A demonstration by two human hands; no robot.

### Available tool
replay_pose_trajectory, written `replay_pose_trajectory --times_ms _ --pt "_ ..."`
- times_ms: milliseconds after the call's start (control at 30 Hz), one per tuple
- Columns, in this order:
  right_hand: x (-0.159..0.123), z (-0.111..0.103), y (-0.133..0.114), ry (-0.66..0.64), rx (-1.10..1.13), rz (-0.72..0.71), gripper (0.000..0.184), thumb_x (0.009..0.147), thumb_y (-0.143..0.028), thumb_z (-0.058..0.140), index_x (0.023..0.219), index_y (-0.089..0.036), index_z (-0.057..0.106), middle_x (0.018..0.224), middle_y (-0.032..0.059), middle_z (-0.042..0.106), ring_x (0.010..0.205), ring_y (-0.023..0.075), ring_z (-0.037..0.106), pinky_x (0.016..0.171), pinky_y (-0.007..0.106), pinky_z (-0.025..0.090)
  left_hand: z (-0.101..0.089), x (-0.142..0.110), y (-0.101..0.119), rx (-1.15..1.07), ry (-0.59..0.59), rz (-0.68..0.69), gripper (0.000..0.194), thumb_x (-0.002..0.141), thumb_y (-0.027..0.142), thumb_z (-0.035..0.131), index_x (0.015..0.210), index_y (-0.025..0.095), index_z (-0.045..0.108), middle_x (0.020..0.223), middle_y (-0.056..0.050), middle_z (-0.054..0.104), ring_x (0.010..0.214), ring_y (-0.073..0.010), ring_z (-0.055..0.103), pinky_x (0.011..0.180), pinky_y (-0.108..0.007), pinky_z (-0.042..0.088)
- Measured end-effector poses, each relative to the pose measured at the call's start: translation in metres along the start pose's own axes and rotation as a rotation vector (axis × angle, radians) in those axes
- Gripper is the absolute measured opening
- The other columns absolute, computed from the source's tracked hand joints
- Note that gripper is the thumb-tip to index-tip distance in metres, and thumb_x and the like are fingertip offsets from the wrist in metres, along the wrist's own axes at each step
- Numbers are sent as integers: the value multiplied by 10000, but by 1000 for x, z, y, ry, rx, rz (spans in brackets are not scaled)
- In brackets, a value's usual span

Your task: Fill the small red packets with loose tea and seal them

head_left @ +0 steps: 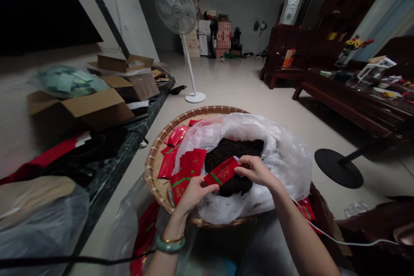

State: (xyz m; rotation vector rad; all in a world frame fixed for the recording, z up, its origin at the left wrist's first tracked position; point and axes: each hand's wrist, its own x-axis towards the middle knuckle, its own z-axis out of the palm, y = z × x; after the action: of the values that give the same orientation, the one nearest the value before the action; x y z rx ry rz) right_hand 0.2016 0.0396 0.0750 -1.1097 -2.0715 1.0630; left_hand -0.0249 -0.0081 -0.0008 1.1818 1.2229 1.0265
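My left hand [196, 192] pinches the near end of a small red packet [223, 171] with a green stripe and gold print. My right hand [254, 170] grips the packet's far end between thumb and fingers. Beneath it, an open clear plastic bag [284, 155] holds dark, crumbly loose material [233, 148]. Beside my left hand is a fanned bunch of red packets [193, 161]; whether that hand also holds them, I cannot tell. More red packets [168, 163] lie at the left side of a round woven bamboo tray [153, 155] under the bag.
Ahead stands a white fan [195, 97]. Open cardboard boxes [93, 105] sit on a dark ledge at left. A dark wooden table [343, 99] and a black round stand base [338, 168] are at right. A white cable [349, 243] runs near my right forearm.
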Motion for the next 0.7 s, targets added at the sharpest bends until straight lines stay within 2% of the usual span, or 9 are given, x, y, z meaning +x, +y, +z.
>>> replay_pose_trajectory --times_ms 167,233,300,367,467,500,567,633,700 --pt "-1 -1 0 -21 -25 -26 135 793 -261 622 710 -155 611 626 -15 583 574 110 519 525 195 370 -1 3 13 -149 1 21 526 550 273 805 1044 144 676 956 -83 736 874 -219 675 783 -312 521" --pt "1 0 -2 -43 -43 -56 103 782 -242 631 722 -158 631 645 -13 588 587 111 513 538 200 369 2 4 18 -164 -41 4 548 570 284 799 1083 149 667 980 -98 733 891 -228 676 792 -323 524" --pt "4 3 -4 -35 -29 -76 80 782 -230 621 743 -163 643 685 -7 603 614 115 524 563 208 384 8 7 21 -131 -58 -10 441 588 301 790 991 141 707 912 -94 745 811 -222 683 750 -317 532" --pt "6 11 -3 40 42 -70 109 780 -241 616 862 -175 646 745 -4 618 643 119 540 591 216 411 16 10 22 -134 -17 -13 335 579 321 794 850 133 733 814 -74 749 712 -205 674 692 -298 530" --pt "9 28 5 192 155 -8 373 721 -287 676 1069 -184 589 775 -9 614 639 117 539 585 222 436 25 12 21 -218 87 -12 308 540 350 813 734 127 725 699 -38 733 621 -171 643 628 -259 508" --pt "9 34 8 207 182 29 372 711 -312 684 1046 -176 599 745 -11 608 608 112 525 552 217 430 26 12 20 -248 104 -17 315 533 360 817 722 126 723 682 -31 727 609 -162 636 618 -251 500" --pt "9 44 14 180 243 109 253 722 -381 659 837 -157 635 636 -18 577 521 97 479 466 202 391 28 11 18 -299 103 -35 327 540 387 814 710 123 723 661 -25 718 591 -152 624 610 -245 490" --pt "10 49 18 157 310 164 308 737 -443 625 634 -155 586 537 -28 524 452 83 432 410 193 343 27 11 16 -341 81 -50 336 568 419 796 703 120 723 644 -26 709 578 -148 616 610 -249 486" --pt "11 51 21 172 353 169 356 720 -462 631 558 -160 535 493 -38 482 423 76 401 397 193 317 27 10 15 -373 81 -46 350 590 440 780 715 118 726 638 -26 704 587 -151 618 628 -257 488"
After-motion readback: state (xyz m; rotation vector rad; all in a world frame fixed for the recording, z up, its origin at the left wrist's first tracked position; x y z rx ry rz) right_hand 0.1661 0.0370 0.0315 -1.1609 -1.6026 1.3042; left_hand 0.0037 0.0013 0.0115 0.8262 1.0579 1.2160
